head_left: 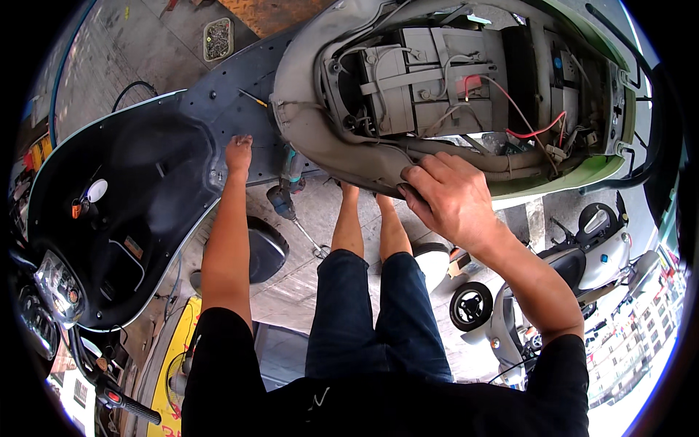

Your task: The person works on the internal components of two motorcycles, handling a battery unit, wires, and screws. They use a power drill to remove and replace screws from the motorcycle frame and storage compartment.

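An electric scooter with its seat off stands across my front. Its open body shows grey batteries (408,80) strapped down, with red and white wires (535,133) running over them. My right hand (453,198) is closed on the near rim of the scooter's body (371,162), thumb on the outer side. Above the black footboard (200,109), my left hand (239,154) has its fingers curled in; anything inside them is hidden. A thin tool with a yellow end (253,97) lies on the footboard. Close to my left hand, a teal and dark power drill (293,171) rests by the footboard's near edge.
A small tray of screws (218,40) sits on the ground beyond the footboard. The handlebar grip (138,409) is at lower left. Another scooter (582,262) stands at right. A black rounded object (266,251) and a white rounded one (432,264) flank my legs.
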Action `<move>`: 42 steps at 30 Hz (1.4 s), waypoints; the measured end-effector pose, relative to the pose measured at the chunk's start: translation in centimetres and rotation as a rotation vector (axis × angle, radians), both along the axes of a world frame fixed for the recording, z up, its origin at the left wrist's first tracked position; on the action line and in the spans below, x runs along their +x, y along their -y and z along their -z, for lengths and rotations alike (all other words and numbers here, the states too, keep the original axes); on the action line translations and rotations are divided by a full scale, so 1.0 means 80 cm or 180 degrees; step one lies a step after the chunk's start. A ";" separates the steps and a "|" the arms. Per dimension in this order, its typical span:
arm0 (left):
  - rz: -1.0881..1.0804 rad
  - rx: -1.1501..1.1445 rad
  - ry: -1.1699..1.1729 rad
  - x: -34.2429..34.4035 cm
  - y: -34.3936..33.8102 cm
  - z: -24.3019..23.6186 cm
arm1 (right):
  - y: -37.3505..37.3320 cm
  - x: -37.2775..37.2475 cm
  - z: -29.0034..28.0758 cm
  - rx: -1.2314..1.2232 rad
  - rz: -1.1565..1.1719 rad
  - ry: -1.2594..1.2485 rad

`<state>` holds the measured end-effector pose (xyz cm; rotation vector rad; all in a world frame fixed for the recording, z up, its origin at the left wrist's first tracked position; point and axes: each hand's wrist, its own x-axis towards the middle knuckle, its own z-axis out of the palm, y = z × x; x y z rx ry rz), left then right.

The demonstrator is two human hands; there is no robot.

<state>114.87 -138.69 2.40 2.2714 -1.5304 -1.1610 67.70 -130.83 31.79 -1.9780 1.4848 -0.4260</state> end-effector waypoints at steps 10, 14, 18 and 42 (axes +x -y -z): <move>-0.0676 0.0531 -0.1760 -0.187 -0.045 -0.214 | -0.009 -0.001 0.004 0.0070 0.0394 -0.0235; -0.0167 -0.0102 -0.1798 -0.258 -0.053 -0.323 | -0.001 0.011 0.006 0.0065 0.0829 -0.0252; 0.0686 -0.0369 -0.1959 -0.333 -0.010 -0.346 | -0.006 0.003 0.009 -0.0066 0.1216 -0.0374; -0.0161 0.1365 -0.2404 -0.268 -0.131 -0.387 | 0.080 -0.076 0.054 0.1228 0.2317 0.0756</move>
